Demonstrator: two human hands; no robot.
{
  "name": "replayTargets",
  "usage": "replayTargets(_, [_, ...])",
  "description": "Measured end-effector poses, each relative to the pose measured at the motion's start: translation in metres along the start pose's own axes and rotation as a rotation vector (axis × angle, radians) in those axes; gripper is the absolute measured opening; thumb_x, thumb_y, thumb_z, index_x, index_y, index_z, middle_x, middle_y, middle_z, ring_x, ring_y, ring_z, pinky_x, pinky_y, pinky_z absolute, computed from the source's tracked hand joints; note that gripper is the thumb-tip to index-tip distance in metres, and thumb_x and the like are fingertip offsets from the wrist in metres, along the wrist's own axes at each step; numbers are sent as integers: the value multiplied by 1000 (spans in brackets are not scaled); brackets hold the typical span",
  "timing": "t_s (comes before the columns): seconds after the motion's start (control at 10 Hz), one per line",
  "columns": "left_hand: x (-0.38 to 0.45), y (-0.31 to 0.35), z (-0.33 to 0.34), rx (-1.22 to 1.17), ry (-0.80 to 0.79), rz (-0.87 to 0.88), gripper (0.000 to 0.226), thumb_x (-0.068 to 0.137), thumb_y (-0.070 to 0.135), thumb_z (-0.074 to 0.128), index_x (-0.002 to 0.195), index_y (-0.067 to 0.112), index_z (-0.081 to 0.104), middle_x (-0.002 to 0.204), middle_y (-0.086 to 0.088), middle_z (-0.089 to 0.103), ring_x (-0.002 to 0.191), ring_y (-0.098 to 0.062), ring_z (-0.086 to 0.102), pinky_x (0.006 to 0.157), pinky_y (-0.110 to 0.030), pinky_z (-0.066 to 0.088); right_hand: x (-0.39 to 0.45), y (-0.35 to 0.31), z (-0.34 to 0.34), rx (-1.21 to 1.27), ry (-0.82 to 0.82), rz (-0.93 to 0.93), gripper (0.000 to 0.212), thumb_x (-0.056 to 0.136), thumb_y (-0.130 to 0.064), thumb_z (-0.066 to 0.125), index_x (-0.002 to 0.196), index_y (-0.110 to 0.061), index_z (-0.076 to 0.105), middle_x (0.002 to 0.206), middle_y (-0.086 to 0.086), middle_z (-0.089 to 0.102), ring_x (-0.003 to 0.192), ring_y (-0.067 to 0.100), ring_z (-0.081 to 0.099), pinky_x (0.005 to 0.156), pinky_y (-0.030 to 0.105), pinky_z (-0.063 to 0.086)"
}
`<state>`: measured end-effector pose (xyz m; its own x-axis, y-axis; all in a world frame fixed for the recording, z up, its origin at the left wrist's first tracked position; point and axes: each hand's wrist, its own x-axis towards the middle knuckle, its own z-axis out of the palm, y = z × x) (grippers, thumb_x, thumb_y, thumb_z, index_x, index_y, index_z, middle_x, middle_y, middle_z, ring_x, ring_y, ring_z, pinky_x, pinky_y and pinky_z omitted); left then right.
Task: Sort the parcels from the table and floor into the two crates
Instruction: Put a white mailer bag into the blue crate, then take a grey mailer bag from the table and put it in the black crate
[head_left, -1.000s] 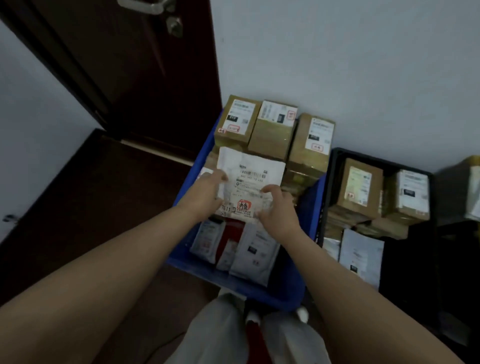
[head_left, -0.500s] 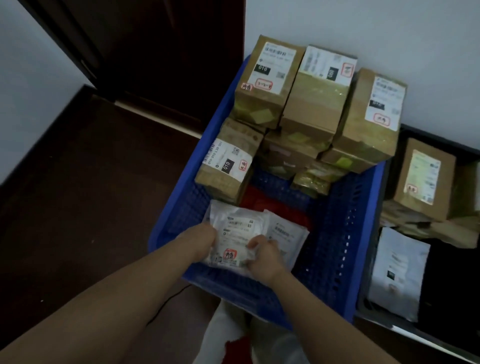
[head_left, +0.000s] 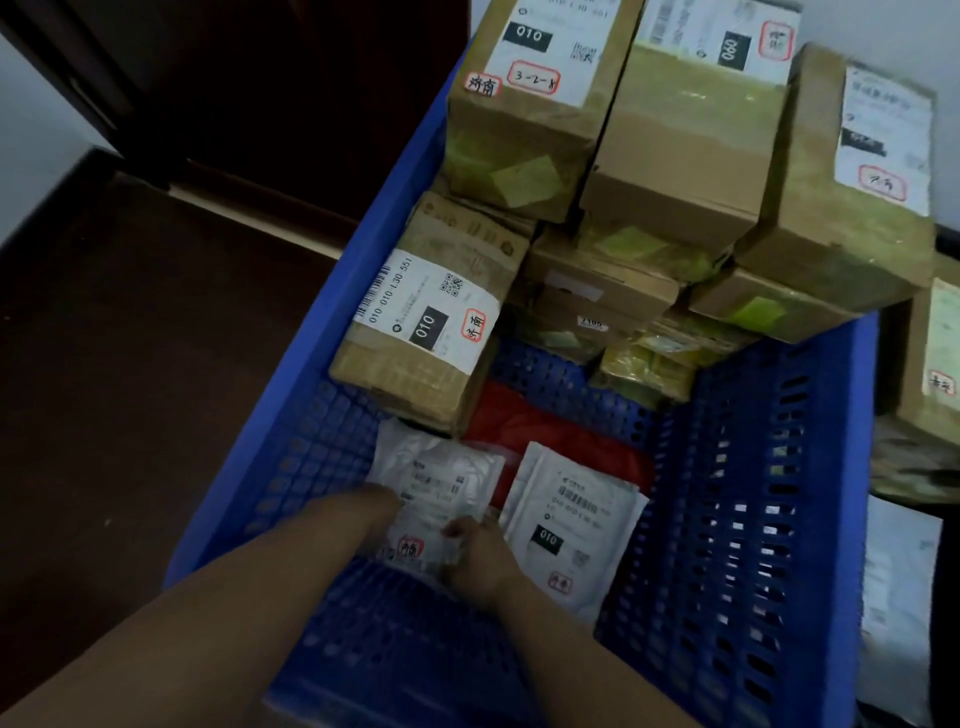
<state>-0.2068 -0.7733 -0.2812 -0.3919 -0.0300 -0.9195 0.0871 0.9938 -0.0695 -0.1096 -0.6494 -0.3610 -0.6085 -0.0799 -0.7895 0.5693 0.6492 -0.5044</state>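
Note:
Both my hands reach down into the blue crate (head_left: 291, 395). A white plastic mailer (head_left: 439, 480) with a red-stamped label lies low at the crate's near left, and my left hand (head_left: 371, 512) grips its left edge while my right hand (head_left: 475, 558) pinches its lower right corner. Beside it on the right lies a second white mailer (head_left: 566, 525) marked 010, over a red parcel (head_left: 524, 418). Brown cardboard boxes (head_left: 685, 135) are stacked at the crate's far end, with one more box (head_left: 431, 322) lower on the left.
To the right stands a dark crate holding a cardboard box (head_left: 935, 358) and a white mailer (head_left: 898, 613). Dark floor (head_left: 130, 338) lies on the left, with a dark door (head_left: 260, 78) and a pale wall behind.
I have leaned in, and both hands have carried the white mailer from above the crate down to its bottom at the near left.

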Motion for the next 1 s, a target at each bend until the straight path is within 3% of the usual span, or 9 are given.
replayTargets(0.1, [11,-2,5,184,-23,80,34,98,17,51,132,10,54,75,3,39,62,-9,37,95,-29,44,-9,-2,-8,-31,-44,-12,58,88,-21,67,140,-12,44,148,12,27,132,28,39,108,23,33])
replayTargets(0.2, [0,2,0,248,-83,115,17,99,22,51,110,14,60,75,5,39,60,-6,36,72,-20,45,-31,-9,-27,-24,-10,-22,55,90,-19,64,140,-8,43,145,10,32,127,28,44,108,25,37])
replayTargets(0.3, [-33,13,-17,273,-75,185,18,99,26,53,107,12,61,108,-5,59,93,-15,59,77,-22,50,-63,-21,-55,-82,71,-38,50,94,-25,59,139,-12,43,136,10,35,118,26,49,100,25,43])
replayTargets(0.4, [-78,34,-38,365,84,258,34,99,24,50,130,12,53,133,-8,51,119,-23,53,96,-32,46,-103,-36,-91,-174,169,-68,40,95,-25,54,132,-12,49,131,13,40,113,28,50,93,31,47])
replayTargets(0.6, [-183,95,-89,481,264,448,30,98,26,50,123,10,57,122,-9,56,107,-25,58,83,-34,50,-206,-64,-190,-327,386,-89,40,99,-24,49,138,-14,45,135,11,40,118,30,47,92,38,47])
replayTargets(0.8, [-291,185,-145,654,437,578,40,97,36,53,129,13,54,127,-8,55,113,-29,56,91,-41,50,-318,-70,-282,-345,671,-61,36,97,-26,49,132,-14,50,131,11,44,117,32,48,92,40,48])
replayTargets(1.0, [-383,290,-142,862,686,824,35,95,30,53,125,11,55,127,-11,55,114,-29,57,90,-39,48,-420,-25,-331,-306,899,64,36,95,-26,52,128,-12,53,130,12,47,117,34,50,91,39,45])
